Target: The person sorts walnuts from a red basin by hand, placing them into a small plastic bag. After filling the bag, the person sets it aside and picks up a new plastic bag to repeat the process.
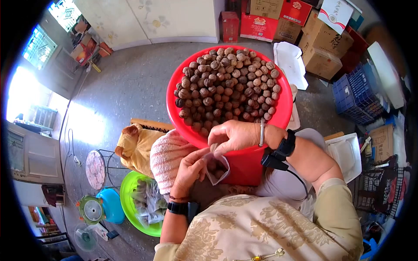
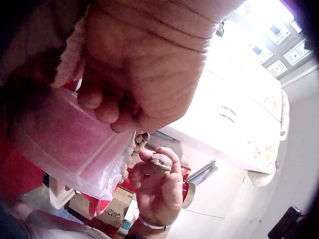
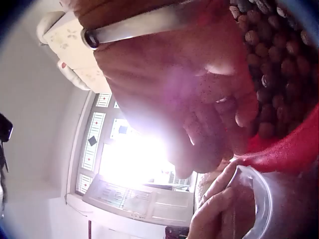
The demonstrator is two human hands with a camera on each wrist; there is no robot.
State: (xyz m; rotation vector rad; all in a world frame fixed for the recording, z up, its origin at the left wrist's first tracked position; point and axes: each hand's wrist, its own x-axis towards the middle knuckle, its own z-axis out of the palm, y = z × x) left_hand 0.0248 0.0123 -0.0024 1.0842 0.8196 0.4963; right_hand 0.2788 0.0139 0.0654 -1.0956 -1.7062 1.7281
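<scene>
A red tub (image 1: 285,98) heaped with walnuts (image 1: 226,89) stands before the person. My left hand (image 1: 190,168) grips the rim of a clear plastic bag (image 2: 94,159), its mouth spread apart beside the tub's near edge. Several walnuts show inside the bag in the head view. Over the bag's mouth is my right hand (image 1: 238,136), with a bracelet at the wrist. In the left wrist view its curled fingers hold a walnut (image 2: 160,164). The right hand's back hides that walnut in the head view.
Left of the knees, a green basin (image 1: 126,195) contains several filled bags (image 1: 150,202). A striped towel (image 1: 170,152) covers the left knee. A blue bucket (image 1: 113,206) and a round stool (image 1: 95,164) are farther left. Cardboard boxes (image 1: 324,43) and a blue crate (image 1: 359,93) line the right.
</scene>
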